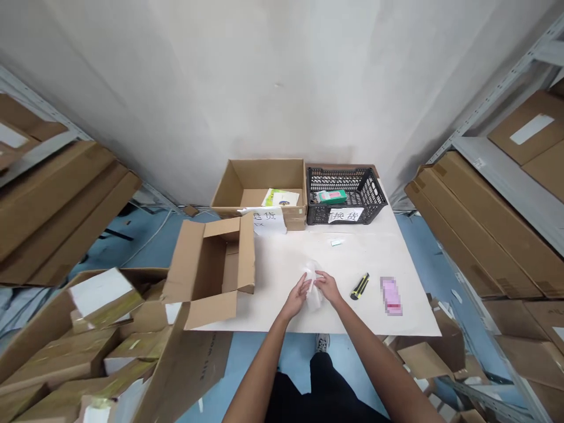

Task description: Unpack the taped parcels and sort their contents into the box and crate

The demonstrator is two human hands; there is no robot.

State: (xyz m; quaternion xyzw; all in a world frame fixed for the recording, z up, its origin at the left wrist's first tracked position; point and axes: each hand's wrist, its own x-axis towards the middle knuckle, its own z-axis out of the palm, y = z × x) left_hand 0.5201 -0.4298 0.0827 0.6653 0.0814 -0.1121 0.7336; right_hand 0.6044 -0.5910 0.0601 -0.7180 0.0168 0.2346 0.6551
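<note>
Both my hands meet over the middle of the white table (396,252), on a small clear plastic bag (313,288). My left hand (298,294) holds the bag's left side with its fingers curled against it. My right hand (326,285) pinches the bag's right side. What is inside the bag is too faint to make out. A yellow-and-black utility knife (359,286) lies just right of my right hand, and a pink blurred packet (391,295) lies further right.
An open cardboard box (207,270) lies on its side at the table's left edge. At the back stand an open box (259,185) with a leaflet and a black plastic crate (346,194) holding a green-pink pack, both labelled. Cartons are piled at the left and on shelves at the right.
</note>
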